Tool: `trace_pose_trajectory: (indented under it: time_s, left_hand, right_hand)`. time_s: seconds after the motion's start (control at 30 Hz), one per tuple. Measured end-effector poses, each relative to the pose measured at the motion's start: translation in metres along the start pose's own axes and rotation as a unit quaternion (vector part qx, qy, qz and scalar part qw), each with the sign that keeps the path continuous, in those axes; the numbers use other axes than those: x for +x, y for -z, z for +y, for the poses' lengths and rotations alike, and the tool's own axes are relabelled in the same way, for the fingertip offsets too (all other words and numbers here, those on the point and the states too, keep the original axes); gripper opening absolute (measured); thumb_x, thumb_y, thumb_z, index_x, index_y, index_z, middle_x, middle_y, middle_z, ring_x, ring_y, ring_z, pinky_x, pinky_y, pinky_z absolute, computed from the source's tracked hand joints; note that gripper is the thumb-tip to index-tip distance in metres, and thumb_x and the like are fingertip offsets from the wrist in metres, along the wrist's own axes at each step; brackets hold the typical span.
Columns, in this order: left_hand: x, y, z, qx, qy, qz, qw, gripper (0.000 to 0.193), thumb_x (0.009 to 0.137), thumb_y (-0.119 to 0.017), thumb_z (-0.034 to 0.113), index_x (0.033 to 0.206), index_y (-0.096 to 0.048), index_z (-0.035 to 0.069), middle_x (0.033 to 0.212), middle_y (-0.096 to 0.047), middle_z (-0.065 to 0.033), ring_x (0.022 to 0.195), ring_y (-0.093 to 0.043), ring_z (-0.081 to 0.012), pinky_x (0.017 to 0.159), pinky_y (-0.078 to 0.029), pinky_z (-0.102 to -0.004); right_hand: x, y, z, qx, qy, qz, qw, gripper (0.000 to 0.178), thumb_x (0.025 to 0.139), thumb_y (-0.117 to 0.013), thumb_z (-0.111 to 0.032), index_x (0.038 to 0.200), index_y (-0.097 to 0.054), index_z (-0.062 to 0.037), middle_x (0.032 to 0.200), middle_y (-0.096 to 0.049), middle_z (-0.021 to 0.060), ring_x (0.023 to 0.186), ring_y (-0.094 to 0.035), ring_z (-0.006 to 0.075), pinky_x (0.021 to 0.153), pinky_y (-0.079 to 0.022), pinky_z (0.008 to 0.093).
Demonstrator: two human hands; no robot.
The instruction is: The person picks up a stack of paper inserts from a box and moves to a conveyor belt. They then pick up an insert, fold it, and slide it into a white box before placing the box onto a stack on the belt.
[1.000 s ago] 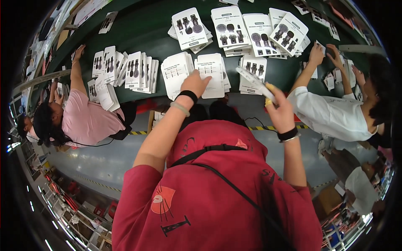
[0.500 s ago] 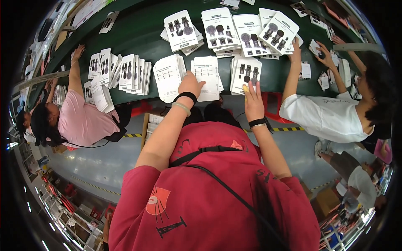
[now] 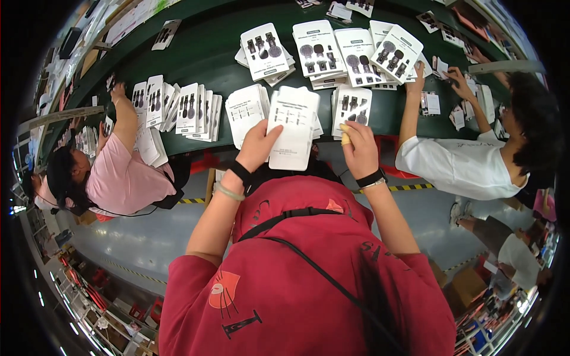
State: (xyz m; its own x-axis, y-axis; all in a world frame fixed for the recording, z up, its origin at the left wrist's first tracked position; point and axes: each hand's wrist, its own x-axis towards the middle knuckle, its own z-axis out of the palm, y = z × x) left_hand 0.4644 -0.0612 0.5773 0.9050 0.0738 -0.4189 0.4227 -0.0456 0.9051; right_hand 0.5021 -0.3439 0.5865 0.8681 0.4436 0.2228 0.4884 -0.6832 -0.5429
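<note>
My left hand (image 3: 260, 145) grips a white printed card (image 3: 292, 133) with rounded corners by its left edge, thumb on top. The card is raised above the table's near edge; whether more cards lie under it I cannot tell. My right hand (image 3: 362, 151), with yellow covers on two fingertips, has its fingers curled at the lower edge of a small pile of cards (image 3: 351, 108) picturing black microphones. What those fingers hold, if anything, is hidden. Left of the raised card lies a stack of white cards (image 3: 246, 110), diagram side up.
On the dark green table (image 3: 196, 56), more card piles (image 3: 261, 53) and larger overlapping stacks (image 3: 320, 50) lie farther back. Fanned cards (image 3: 187, 110) lie at the left. A co-worker in pink (image 3: 127, 172) works at my left, another in white (image 3: 463, 163) at my right.
My left hand has lifted the card off the near stack and drawn it toward me. My right hand's fingers, stretched over the pile before, are now curled at its lower edge.
</note>
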Motion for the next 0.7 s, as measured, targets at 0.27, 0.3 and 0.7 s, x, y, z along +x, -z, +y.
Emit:
trace_pose_trajectory:
  time_s: [0.27, 0.3, 0.7]
  left_hand:
    - [-0.05, 0.013, 0.062, 0.132, -0.139, -0.037, 0.981, 0.03, 0.098, -0.059, 0.016, 0.12, -0.058, -0.004, 0.106, -0.068, -0.0104, 0.093, -0.064, -0.0151, 0.082, -0.05, -0.0278]
    - [-0.053, 0.018, 0.067, 0.175, -0.148, -0.025, 0.973, 0.032, 0.098, -0.059, 0.015, 0.124, -0.056, -0.004, 0.111, -0.067, -0.0111, 0.098, -0.064, -0.0158, 0.085, -0.05, -0.0272]
    - [-0.084, 0.054, 0.098, -0.41, 0.064, -0.371, 0.831, 0.079, 0.083, -0.066, 0.019, 0.15, -0.029, -0.002, 0.146, -0.044, -0.0215, 0.132, -0.05, -0.0326, 0.11, -0.04, -0.0421]
  right_hand:
    - [0.078, 0.037, -0.113, 0.127, -0.054, 0.008, 0.99, 0.031, 0.085, -0.072, -0.012, 0.114, -0.065, -0.0025, 0.101, -0.06, 0.0113, 0.084, -0.062, 0.0252, 0.075, -0.052, 0.0363]
    - [0.083, 0.04, -0.118, 0.108, -0.069, -0.001, 0.992, 0.031, 0.085, -0.073, -0.014, 0.112, -0.066, -0.002, 0.096, -0.059, 0.0108, 0.081, -0.062, 0.0242, 0.072, -0.052, 0.036]
    - [0.099, 0.099, -0.171, -0.049, 0.078, -0.22, 0.971, 0.023, 0.085, -0.074, -0.02, 0.101, -0.064, -0.0048, 0.078, -0.057, 0.0093, 0.067, -0.059, 0.0246, 0.064, -0.049, 0.0329]
